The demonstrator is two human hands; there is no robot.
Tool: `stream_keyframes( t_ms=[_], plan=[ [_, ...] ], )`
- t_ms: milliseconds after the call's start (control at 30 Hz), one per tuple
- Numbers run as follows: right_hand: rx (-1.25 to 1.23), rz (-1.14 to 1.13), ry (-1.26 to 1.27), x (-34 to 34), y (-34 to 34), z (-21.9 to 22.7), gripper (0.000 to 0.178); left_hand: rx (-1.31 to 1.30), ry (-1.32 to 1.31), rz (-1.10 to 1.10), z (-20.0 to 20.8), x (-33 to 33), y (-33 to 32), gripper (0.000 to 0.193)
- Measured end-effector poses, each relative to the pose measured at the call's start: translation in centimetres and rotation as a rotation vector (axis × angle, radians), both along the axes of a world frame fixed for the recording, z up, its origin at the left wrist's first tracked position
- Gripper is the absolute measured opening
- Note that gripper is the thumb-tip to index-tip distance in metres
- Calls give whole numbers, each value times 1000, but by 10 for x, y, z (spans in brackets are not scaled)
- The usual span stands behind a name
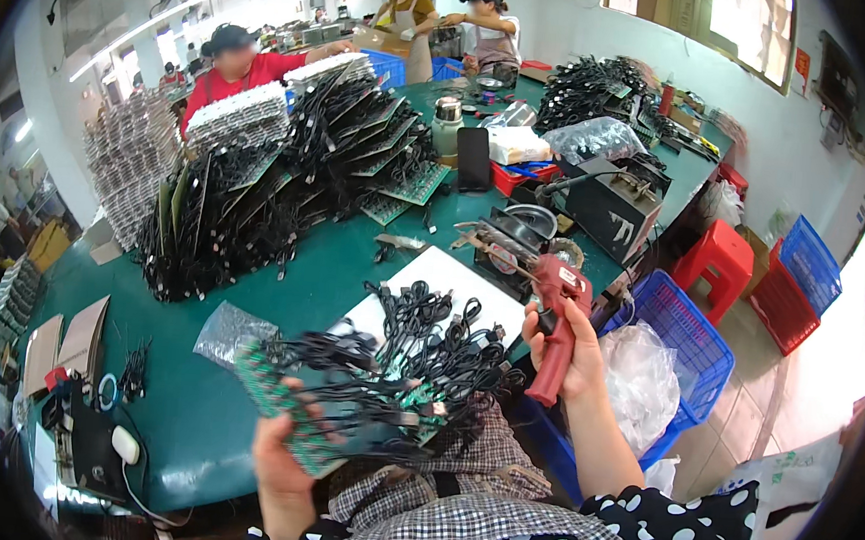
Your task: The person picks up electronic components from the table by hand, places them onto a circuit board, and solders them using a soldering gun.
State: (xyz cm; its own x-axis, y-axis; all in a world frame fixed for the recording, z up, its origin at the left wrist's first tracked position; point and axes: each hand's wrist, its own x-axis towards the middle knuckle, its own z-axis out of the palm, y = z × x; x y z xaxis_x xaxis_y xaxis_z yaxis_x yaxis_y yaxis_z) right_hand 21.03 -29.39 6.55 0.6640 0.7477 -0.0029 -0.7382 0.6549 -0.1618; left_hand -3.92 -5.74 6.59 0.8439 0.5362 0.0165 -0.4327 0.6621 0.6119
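My left hand (283,465) grips a green circuit board panel (283,405) with many black cables (396,368) hanging off it, held low over my lap near the table's front edge. My right hand (568,345) is closed around the handle of a red soldering gun (557,324), held upright to the right of the cables, its tip pointing left toward a grey stand. A white sheet (452,281) lies on the green table (192,404) just behind the cables.
A big heap of green boards with black cables (288,180) fills the table's middle. A black machine box (612,207), phone (474,158) and metal cup stand beyond. A blue basket (684,338) with a clear bag, red stools and other workers sit around.
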Motion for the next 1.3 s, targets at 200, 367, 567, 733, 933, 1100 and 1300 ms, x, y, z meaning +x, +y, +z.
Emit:
stream_keyframes(
  t_ms=[200,367,567,733,933,1100,1300],
  plan=[
    [-86,90,57,1,4,-17,44,352,308,457,27,-137,17,50],
    [-15,230,-149,10,21,-34,40,363,906,307,-13,-273,-16,33],
    [102,366,-46,18,33,-37,40,1011,2321,-85,-53,-258,-37,42],
    [17,319,-45,13,25,-30,40,1145,1167,208,-30,-131,-11,27],
    [-181,124,-179,-1,-5,-27,48,1340,1010,435,-40,-1,71,25],
    [-351,-4,-222,-13,-33,-32,51,1550,1167,347,-57,43,96,27],
    [-465,10,-311,-33,-30,-36,57,1489,1081,401,-66,55,110,13]
  ],
)
